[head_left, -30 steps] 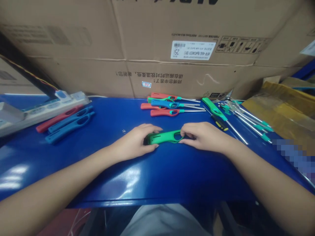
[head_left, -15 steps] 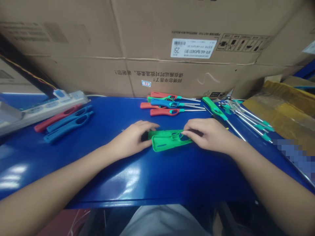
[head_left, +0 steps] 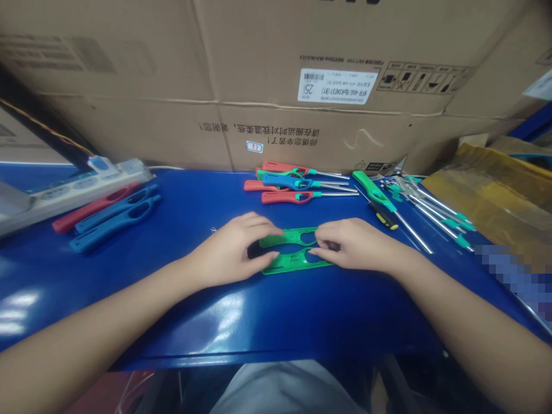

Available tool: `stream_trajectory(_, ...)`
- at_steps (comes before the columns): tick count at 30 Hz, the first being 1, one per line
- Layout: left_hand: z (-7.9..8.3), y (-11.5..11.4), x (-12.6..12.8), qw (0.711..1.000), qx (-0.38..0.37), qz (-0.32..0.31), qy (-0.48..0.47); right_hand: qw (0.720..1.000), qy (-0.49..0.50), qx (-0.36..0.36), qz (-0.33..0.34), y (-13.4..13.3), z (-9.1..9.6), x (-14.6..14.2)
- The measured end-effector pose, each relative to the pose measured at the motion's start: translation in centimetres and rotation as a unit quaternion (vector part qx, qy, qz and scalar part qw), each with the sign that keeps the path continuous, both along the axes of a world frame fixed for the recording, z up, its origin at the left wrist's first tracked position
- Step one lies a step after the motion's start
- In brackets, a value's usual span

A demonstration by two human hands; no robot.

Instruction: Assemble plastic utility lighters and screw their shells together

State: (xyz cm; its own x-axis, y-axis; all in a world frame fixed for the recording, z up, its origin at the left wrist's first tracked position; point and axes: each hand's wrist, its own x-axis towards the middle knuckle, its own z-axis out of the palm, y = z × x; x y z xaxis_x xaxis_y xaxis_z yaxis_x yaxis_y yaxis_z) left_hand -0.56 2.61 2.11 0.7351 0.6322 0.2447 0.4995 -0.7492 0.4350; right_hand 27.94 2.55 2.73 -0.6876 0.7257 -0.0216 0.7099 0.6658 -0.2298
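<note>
Two green plastic handle shells lie side by side, inner faces up, on the blue table (head_left: 302,310): the far green half shell (head_left: 291,237) and the near green half shell (head_left: 290,261). My left hand (head_left: 235,250) pinches their left ends, its fingers curled over both. My right hand (head_left: 351,246) pinches their right ends near the finger-hole openings. A dark part shows between the shells by my left fingertips.
Finished red, blue and green lighters (head_left: 297,184) lie at the back centre. A green lighter with a screwdriver (head_left: 382,215) and metal tubes (head_left: 435,210) are at the right. Blue and red shells (head_left: 112,210) and a power strip (head_left: 81,184) lie left. Cardboard boxes (head_left: 276,86) wall the back.
The green handle was one closed piece a second ago; it has come apart into two halves, which now lie open and flat side by side between my hands.
</note>
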Motion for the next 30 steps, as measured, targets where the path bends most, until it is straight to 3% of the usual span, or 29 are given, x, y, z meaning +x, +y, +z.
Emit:
stream_trajectory(5, 0.0, -0.3, 0.1, 0.998, -0.001, -0.003, 0.055, 0.999, 0.028, 0.034, 0.02, 0.0, -0.4, 0.2)
stream_trajectory(16, -1.1, 1.0, -0.4, 0.999, -0.01, 0.047, 0.004, 0.992, 0.127, 0.01, -0.009, 0.7, -2.1, -0.4)
stream_trajectory(30, -0.8, 0.9, -0.7, 0.999, -0.002, 0.047, 0.026, 0.992, 0.118, 0.038, -0.009, 0.4, -1.9, -0.6)
